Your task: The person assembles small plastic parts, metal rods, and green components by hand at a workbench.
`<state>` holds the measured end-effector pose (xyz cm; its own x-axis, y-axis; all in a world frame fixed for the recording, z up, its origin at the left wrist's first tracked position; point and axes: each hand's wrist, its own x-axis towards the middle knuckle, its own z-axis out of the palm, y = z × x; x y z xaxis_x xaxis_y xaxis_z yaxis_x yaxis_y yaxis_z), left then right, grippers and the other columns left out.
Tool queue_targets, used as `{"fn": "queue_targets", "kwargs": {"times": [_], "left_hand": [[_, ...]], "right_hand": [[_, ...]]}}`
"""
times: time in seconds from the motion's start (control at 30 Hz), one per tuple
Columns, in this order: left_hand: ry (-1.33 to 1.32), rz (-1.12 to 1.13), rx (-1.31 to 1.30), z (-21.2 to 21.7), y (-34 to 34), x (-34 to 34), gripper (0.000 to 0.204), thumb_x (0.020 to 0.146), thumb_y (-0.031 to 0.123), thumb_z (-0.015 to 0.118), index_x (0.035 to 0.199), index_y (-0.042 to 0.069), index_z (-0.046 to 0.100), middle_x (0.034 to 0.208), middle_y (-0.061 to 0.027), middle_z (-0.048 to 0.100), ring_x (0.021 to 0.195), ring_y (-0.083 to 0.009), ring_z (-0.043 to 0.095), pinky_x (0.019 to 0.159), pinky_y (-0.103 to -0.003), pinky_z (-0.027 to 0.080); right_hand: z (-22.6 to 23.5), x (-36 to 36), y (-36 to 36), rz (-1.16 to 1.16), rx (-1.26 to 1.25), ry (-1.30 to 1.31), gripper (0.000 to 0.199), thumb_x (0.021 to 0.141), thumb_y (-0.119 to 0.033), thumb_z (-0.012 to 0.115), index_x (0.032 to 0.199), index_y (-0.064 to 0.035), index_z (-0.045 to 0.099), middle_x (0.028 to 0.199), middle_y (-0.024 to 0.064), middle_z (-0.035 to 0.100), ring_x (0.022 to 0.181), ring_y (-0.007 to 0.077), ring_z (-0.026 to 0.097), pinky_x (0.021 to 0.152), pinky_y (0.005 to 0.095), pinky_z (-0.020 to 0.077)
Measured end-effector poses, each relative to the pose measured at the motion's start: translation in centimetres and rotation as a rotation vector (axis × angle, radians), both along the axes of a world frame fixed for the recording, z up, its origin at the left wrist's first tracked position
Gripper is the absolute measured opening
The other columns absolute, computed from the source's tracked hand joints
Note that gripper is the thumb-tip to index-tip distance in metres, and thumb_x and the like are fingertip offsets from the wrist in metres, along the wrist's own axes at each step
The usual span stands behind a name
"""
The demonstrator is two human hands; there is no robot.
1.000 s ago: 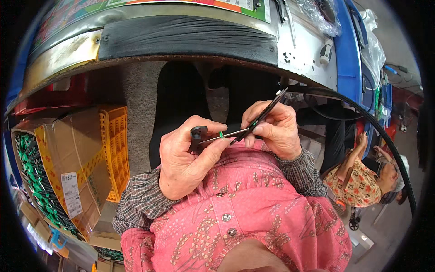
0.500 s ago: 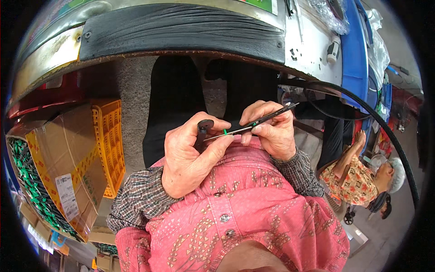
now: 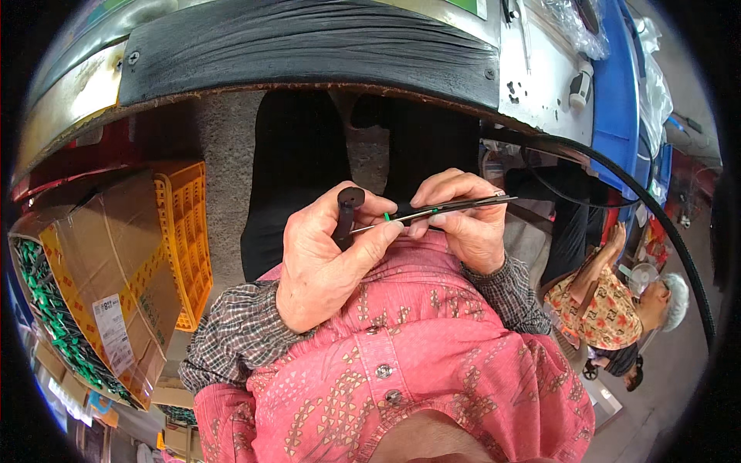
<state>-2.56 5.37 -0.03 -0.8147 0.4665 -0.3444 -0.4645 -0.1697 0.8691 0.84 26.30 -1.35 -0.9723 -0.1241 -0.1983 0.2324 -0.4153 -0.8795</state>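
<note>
In front of my chest, my left hand (image 3: 315, 266) pinches a thin silvery rod (image 3: 369, 228) between thumb and fingers. A black piece with a round, flat end (image 3: 350, 207) sticks up from the same grip; how it joins the rod is hidden. A small green part (image 3: 387, 217) shows beside the left fingertips. My right hand (image 3: 477, 231) is closed on several slim black sticks (image 3: 471, 204), whose tips point right past the fingers. Another green bit (image 3: 434, 211) shows on them. The fingertips of both hands nearly meet, and the rod runs from one to the other.
A workbench edge (image 3: 309, 58) with black covering curves ahead. At left, a cardboard box (image 3: 108, 255) of black-and-green pieces stands beside an orange crate (image 3: 185, 247). A thick black cable (image 3: 656, 204) arcs on the right, near a blue tray (image 3: 614, 100). Another person (image 3: 598, 301) sits beyond.
The black sticks in my right hand have tilted down to nearly level. The black piece in my left hand has turned slightly upward. Both hands keep their grips.
</note>
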Motion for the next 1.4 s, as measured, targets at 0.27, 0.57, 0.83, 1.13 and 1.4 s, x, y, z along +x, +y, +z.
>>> {"fn": "queue_targets", "kwargs": {"times": [0.27, 0.57, 0.83, 1.13, 1.4], "left_hand": [[-0.168, -0.052, -0.011, -0.3, 0.0, -0.5, 0.018, 0.089, 0.007, 0.064, 0.103, -0.002, 0.059, 0.078, -0.0063, 0.064, 0.053, -0.004, 0.05, 0.046, -0.018, 0.039], [-0.218, -0.06, -0.003, -0.4, -0.1, -0.7, 0.018, 0.089, 0.008, 0.064, 0.102, -0.003, 0.058, 0.076, -0.0075, 0.063, 0.052, -0.0047, 0.049, 0.045, -0.018, 0.038], [-0.255, -0.068, -0.004, -0.6, -0.2, -0.9, 0.017, 0.089, 0.008, 0.064, 0.101, -0.003, 0.058, 0.076, -0.0087, 0.063, 0.052, -0.0055, 0.048, 0.044, -0.019, 0.037], [-0.237, -0.075, -0.021, -0.8, -0.3, -1.0, 0.016, 0.089, 0.006, 0.063, 0.101, -0.003, 0.059, 0.075, -0.0083, 0.063, 0.051, -0.0051, 0.048, 0.044, -0.019, 0.037], [-0.148, -0.086, -0.068, -0.7, -0.4, -1.1, 0.014, 0.087, 0.005, 0.065, 0.099, -0.002, 0.06, 0.073, -0.0065, 0.063, 0.052, -0.0042, 0.049, 0.045, -0.018, 0.039]], "right_hand": [[0.1, -0.2, -0.4, -0.009, 0.183, 0.104, 0.018, 0.08, 0.012, 0.062, 0.098, 0.0073, 0.061, 0.104, 0.0216, 0.06, 0.082, 0.0266, 0.068, 0.074, 0.0342, 0.0589], [-0.3, -0.1, -0.3, 0.009, 0.308, 0.175, 0.022, 0.078, 0.015, 0.064, 0.099, 0.0059, 0.061, 0.105, 0.0212, 0.06, 0.084, 0.0258, 0.068, 0.073, 0.0338, 0.0597], [-0.2, -0.2, -0.4, 0.012, 0.445, 0.267, 0.024, 0.078, 0.014, 0.065, 0.099, 0.0055, 0.061, 0.106, 0.0206, 0.06, 0.088, 0.025, 0.067, 0.075, 0.0337, 0.0604], [0.1, -0.5, -0.6, 0.004, 0.604, 0.33, 0.023, 0.075, 0.011, 0.07, 0.095, 0.0046, 0.064, 0.099, 0.0195, 0.064, 0.087, 0.0219, 0.067, 0.071, 0.0305, 0.0603], [0.3, -0.5, -0.7, 0.018, 0.65, 0.334, 0.022, 0.073, 0.01, 0.072, 0.094, 0.0052, 0.065, 0.096, 0.0189, 0.065, 0.084, 0.0208, 0.067, 0.069, 0.0302, 0.0601]]}}
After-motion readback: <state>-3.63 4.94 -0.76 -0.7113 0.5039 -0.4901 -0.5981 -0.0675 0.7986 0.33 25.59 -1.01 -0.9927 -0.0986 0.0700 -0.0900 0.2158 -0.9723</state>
